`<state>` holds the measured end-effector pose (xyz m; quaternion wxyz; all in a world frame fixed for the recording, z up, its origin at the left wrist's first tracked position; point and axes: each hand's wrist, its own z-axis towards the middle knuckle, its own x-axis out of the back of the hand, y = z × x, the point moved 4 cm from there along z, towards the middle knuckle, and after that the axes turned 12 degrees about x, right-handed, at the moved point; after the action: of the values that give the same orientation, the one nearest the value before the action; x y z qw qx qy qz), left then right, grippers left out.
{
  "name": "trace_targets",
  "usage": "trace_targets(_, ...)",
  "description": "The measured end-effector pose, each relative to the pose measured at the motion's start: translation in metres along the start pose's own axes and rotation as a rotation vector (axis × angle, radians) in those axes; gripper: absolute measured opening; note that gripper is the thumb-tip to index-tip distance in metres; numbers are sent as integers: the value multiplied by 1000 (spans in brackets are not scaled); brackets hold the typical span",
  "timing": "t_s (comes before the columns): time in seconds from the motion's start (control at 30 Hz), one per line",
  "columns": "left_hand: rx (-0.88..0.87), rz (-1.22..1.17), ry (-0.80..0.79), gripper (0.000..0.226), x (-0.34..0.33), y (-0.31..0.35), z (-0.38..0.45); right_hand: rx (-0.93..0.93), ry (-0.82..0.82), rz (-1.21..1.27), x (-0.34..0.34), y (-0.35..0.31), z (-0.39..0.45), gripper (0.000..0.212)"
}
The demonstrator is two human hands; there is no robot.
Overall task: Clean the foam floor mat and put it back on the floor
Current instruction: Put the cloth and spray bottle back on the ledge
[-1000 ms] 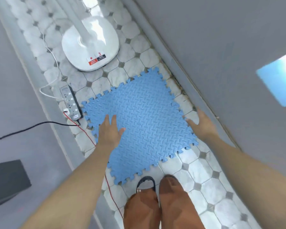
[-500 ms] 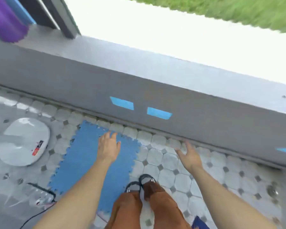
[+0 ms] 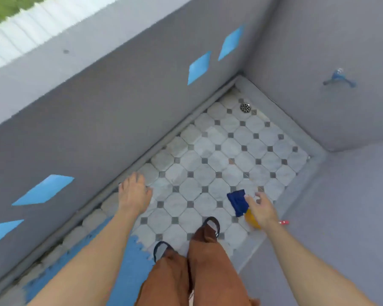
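View swung right, two hands [image 3: 135, 196] [image 3: 262, 209] empty, one mat [image 3: 131, 263]

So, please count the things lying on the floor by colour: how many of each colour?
Light blue: 1, foam mat
Dark blue: 1, cloth
Orange-yellow: 1, object partly hidden by the right hand
Red: 1, small item
Total: 4

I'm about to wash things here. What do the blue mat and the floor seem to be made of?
Mat: looks like soft matte foam, judging by its jigsaw-toothed edge; surface texture is blurred. Floor: hard tile, seemingly marble-look ceramic or stone, pale octagons with small grey squares and grout lines.
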<state>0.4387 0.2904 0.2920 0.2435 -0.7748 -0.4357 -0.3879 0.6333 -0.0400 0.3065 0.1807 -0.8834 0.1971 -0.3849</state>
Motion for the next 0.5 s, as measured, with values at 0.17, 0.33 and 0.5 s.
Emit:
trace_targets(0.17, -228, 101, -74, 56, -42, 137, -4, -232, 81, 147, 34, 126, -3, 53)
trace_targets(0.33, -321, 217, -144, 59, -100, 248, -14, -372, 40, 222, 25, 215, 15, 61)
trace_targets(0.5, -428, 286, -225, 59, -181, 329, -8, -483, 60, 342, -6, 277, 59, 65)
